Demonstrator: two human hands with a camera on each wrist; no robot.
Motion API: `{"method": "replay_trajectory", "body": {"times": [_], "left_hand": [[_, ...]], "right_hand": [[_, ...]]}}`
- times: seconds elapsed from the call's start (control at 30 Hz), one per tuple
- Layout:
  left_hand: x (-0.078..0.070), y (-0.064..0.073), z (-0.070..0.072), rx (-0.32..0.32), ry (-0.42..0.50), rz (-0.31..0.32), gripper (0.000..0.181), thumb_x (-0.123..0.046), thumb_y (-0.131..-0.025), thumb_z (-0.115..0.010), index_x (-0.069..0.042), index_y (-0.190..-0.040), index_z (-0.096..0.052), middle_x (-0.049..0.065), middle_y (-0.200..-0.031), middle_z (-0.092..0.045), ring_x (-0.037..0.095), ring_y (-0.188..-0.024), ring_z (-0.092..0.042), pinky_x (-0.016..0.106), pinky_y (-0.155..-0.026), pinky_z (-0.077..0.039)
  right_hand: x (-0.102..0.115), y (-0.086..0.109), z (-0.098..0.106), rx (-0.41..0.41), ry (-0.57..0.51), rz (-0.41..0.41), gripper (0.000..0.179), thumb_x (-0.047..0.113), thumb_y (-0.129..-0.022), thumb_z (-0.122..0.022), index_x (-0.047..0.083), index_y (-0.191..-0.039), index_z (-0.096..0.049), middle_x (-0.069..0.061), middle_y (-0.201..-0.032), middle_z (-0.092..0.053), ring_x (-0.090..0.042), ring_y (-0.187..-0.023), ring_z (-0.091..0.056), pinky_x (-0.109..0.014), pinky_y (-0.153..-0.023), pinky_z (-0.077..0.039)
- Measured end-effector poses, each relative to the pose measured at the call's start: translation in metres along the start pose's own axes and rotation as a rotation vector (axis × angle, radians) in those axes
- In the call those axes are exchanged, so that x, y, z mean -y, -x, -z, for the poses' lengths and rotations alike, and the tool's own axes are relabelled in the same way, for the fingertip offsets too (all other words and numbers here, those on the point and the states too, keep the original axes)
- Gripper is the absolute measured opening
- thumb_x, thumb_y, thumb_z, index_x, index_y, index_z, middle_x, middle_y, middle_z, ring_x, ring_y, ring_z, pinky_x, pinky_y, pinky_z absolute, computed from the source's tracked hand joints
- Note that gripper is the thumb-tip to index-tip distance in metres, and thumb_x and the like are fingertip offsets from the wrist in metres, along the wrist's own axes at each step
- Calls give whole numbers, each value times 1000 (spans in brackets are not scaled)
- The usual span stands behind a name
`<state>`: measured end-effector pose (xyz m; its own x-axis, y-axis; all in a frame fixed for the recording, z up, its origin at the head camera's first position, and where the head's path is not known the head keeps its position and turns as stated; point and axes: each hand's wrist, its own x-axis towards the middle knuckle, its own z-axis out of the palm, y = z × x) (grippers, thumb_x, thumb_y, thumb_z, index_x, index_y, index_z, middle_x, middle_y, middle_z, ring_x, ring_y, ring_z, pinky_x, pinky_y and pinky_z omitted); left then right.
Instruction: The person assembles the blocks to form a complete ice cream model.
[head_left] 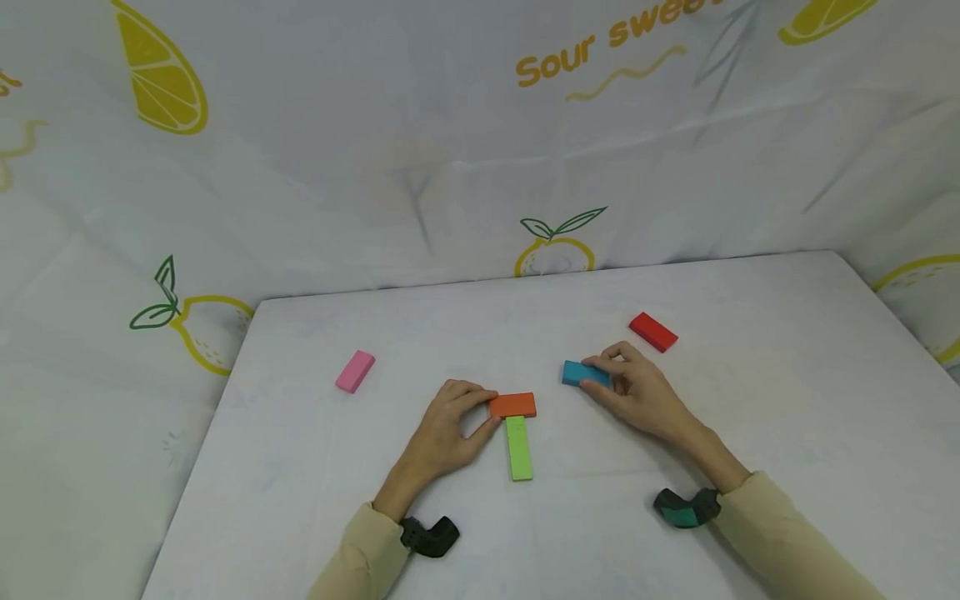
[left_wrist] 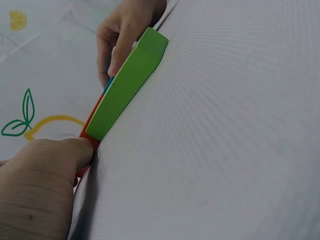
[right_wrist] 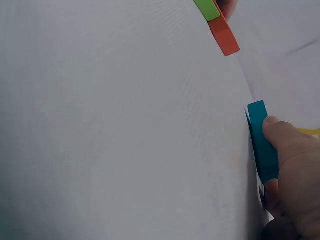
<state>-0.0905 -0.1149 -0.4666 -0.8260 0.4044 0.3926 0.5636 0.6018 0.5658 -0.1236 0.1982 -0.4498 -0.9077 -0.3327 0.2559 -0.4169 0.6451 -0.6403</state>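
An orange block (head_left: 513, 405) lies crosswise at the far end of a green block (head_left: 519, 448), the two touching like a T. My left hand (head_left: 448, 429) pinches the orange block's left end between thumb and fingers. In the left wrist view, the green block (left_wrist: 131, 82) covers part of the orange one. Further right and a little farther back, my right hand (head_left: 633, 387) pinches a blue block (head_left: 576, 372) at its right part. The right wrist view has the thumb on the side of the blue block (right_wrist: 261, 145), which stands apart from the orange block (right_wrist: 225, 37).
A pink block (head_left: 355, 372) lies to the left on the white-covered table (head_left: 285, 500). A red block (head_left: 653, 332) is just beyond my right hand. Behind the table's far edge hangs a white cloth (head_left: 337, 192) printed with lemons. Dark devices are strapped at both wrists.
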Motion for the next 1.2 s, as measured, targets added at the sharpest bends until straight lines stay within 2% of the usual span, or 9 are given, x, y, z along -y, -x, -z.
{"method": "replay_trajectory", "body": {"times": [0.37, 0.83, 1.2], "left_hand": [[2, 1, -1, -7, -9, -6, 30, -18, -89, -79, -6, -116, -75, 4, -109, -72, 19, -106, -62, 34, -92, -55], [0, -1, 0, 8, -6, 1, 31, -19, -89, -79, -6, -117, -75, 4, -110, -72, 19, -106, -62, 34, -92, -55], [-1, -1, 1, 10, 1, 17, 32, -19, -89, -79, -6, -117, -75, 4, -110, -72, 18, -106, -62, 34, -92, -56]], "right_hand": [[8, -2, -2, 57, 100, 8, 37, 19, -89, -80, 8, -123, -74, -4, -105, -58, 0, -67, -47, -15, -56, -41], [20, -7, -9, 103, 95, -1, 38, 24, -90, -79, 12, -126, -73, -2, -108, -58, -2, -68, -47, -16, -56, -40], [27, -11, -18, 105, 82, 25, 37, 25, -90, -79, 12, -125, -74, -2, -108, -58, 0, -66, -46, -16, -55, -41]]}}
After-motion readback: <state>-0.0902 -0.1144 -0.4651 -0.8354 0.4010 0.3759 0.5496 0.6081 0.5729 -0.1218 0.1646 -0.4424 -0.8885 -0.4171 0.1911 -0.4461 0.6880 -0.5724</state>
